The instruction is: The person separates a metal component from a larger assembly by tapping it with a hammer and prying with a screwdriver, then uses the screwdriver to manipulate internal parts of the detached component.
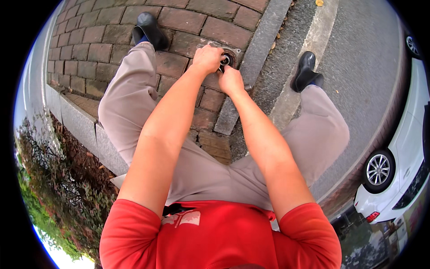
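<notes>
Brick pavement (103, 49) bordered by a grey kerb (267, 36); handwork at ground level.
From where I stand, left hand (208, 58) and right hand (231, 80) curl their fingers at the left and near edges of a round metal fitting (227, 58); it sits in the paving, just beside the kerb; whether either pinches anything I cannot tell, the fingertips being partly hidden.

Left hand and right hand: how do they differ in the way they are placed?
The left hand is at the left side of the round fitting in the paving; the right hand is at its lower edge. The left hand is farther from the body, the right hand nearer. Both are bare and close to the fitting; what their fingertips grip is too small to tell.
</notes>
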The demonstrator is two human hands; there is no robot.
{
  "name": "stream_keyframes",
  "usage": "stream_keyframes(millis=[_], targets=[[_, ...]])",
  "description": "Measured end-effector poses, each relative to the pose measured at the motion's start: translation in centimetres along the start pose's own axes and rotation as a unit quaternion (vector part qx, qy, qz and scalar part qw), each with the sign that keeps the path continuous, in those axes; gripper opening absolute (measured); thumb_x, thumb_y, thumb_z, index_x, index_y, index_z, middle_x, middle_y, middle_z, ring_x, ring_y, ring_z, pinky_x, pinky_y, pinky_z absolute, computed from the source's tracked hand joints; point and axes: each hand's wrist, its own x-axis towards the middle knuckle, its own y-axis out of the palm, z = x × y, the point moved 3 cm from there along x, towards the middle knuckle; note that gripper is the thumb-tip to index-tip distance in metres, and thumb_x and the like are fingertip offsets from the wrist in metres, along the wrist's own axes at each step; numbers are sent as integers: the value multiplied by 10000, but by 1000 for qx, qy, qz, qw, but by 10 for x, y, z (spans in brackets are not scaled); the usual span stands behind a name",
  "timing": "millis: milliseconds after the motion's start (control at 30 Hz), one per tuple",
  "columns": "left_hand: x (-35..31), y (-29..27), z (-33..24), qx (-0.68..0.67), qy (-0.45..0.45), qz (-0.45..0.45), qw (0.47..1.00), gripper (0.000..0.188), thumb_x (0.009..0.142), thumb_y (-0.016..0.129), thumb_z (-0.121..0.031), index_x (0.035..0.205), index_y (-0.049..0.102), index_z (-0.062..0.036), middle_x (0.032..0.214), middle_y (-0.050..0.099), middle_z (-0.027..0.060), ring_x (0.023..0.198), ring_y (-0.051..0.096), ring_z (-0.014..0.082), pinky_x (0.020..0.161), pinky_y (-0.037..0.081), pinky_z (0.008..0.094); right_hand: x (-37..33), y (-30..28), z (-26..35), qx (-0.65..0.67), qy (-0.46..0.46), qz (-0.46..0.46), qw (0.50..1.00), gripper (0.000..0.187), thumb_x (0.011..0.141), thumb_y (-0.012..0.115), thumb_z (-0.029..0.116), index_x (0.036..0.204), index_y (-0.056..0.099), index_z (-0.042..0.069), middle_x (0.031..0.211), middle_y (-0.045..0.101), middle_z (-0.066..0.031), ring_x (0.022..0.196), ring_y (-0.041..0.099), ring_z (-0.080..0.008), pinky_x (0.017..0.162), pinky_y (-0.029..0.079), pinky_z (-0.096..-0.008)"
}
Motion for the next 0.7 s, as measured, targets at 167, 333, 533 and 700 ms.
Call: stream_keyframes(millis=[167,333,533,700], targets=[[6,0,-5,27,-16,28,999,282,922,656,-353,998,736,-94,925,725,152,934,683,335,835,529,463,-4,5,-5,-44,30,-15,998,390,969,587,389,1064,639,15,1059,698,-235,1026,671,-410,879,525,-510],[9,-3,3,-46,-36,6,998,393,805,779,-419,927,707,-52,881,720,161,871,690,338,763,536,456,-5,-2,-1,-94,15,-30,995,410,972,577,435,1071,649,43,1061,700,-196,1016,680,-380,865,531,-494],[6,-4,11,-81,-85,25,993,471,760,824,-456,900,678,-31,878,711,177,879,689,340,761,535,454,2,-14,13,-115,-15,-19,993,470,982,530,486,1015,725,59,1002,727,-180,995,693,-355,842,537,-471],[12,-2,12,-34,-127,50,990,523,742,841,-461,970,684,-17,974,715,186,955,686,340,807,544,450,7,-15,12,-107,25,56,992,535,999,449,529,1069,745,89,1075,725,-168,1050,676,-352,885,525,-466]])
